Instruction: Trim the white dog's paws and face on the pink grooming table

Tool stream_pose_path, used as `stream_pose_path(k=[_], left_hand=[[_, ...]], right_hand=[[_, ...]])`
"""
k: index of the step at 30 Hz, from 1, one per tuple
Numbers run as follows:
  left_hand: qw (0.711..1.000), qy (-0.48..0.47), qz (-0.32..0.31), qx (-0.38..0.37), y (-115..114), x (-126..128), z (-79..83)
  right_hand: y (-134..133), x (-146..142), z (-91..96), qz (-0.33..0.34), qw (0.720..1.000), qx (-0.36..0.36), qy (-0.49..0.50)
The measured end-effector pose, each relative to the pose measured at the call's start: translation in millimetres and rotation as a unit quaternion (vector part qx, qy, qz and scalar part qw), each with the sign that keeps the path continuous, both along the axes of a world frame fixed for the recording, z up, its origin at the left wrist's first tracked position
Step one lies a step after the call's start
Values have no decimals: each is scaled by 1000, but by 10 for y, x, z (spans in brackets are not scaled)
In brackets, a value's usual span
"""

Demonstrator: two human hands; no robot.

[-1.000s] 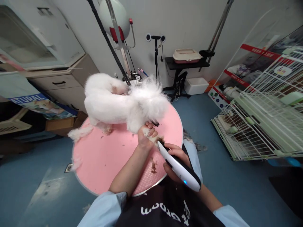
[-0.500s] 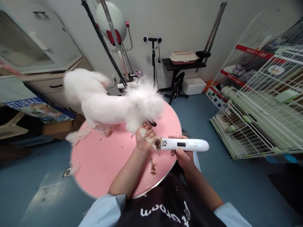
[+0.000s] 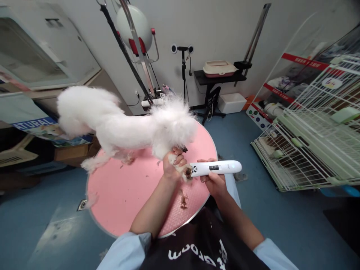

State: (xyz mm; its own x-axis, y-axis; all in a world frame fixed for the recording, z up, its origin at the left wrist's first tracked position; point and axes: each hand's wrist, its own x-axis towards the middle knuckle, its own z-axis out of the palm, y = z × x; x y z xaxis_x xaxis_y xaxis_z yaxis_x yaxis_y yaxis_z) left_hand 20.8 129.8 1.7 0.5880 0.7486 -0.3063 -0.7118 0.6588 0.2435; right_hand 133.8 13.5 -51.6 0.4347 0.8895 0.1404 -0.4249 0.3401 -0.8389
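A fluffy white dog (image 3: 126, 129) stands on the round pink table (image 3: 118, 198), its head over my left hand. My left hand (image 3: 173, 165) is closed around one of its front legs, so the paw (image 3: 186, 171) with brownish fur pokes out to the right. Between the fingers and thumb of my right hand (image 3: 215, 182) is a white hair clipper (image 3: 218, 167). Its head end touches the paw or lies right against it; the blade itself is too small to make out. Brown hair clippings (image 3: 183, 199) lie on the table below the paw.
A grooming arm (image 3: 137, 45) rises behind the table, beside a white round dryer (image 3: 134, 28). Wire cages (image 3: 306, 150) stand to the right. At the back, a black stand (image 3: 222, 78) bears a litter box (image 3: 219, 68). A cabinet (image 3: 47, 48) is at left.
The dog's tail end has swung to the left. The clipper's rear end has tilted slightly up and shifted left, its head staying at the paw. My left hand keeps its hold.
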Motion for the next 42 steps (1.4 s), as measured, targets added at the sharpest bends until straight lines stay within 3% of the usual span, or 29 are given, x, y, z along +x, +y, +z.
stream_pose_path(k=[5, 9, 12, 15, 17, 23, 27, 33, 38, 42], left_hand=[[1000, 11, -3, 5, 6, -6, 17], [999, 25, -23, 16, 26, -30, 17], [998, 34, -49, 19, 33, -35, 16], [999, 17, -23, 16, 31, -19, 22], [1000, 8, -17, 7, 30, -8, 31], [1000, 7, -17, -22, 58, -17, 56], [1000, 3, -17, -13, 81, -41, 57], [999, 14, -40, -7, 100, -82, 59], [999, 15, -45, -3, 100, -77, 50], [999, 6, -29, -17, 95, -62, 60]], right_hand=[[37, -66, -111, 54, 998, -16, 27], [-39, 36, -98, 130, 991, -16, -1], [-90, 198, -6, 109, 993, -9, -50], [-90, 300, 127, 38, 994, 11, -104], [-78, 313, 226, 25, 988, 21, -152], [-78, 324, 476, 100, 952, 75, -280], [-82, 366, 511, 128, 924, 91, -349], [-81, 412, 463, 146, 942, 91, -289], [-29, 512, 540, 236, 901, 96, -351], [30, 580, 560, 248, 898, 105, -347]])
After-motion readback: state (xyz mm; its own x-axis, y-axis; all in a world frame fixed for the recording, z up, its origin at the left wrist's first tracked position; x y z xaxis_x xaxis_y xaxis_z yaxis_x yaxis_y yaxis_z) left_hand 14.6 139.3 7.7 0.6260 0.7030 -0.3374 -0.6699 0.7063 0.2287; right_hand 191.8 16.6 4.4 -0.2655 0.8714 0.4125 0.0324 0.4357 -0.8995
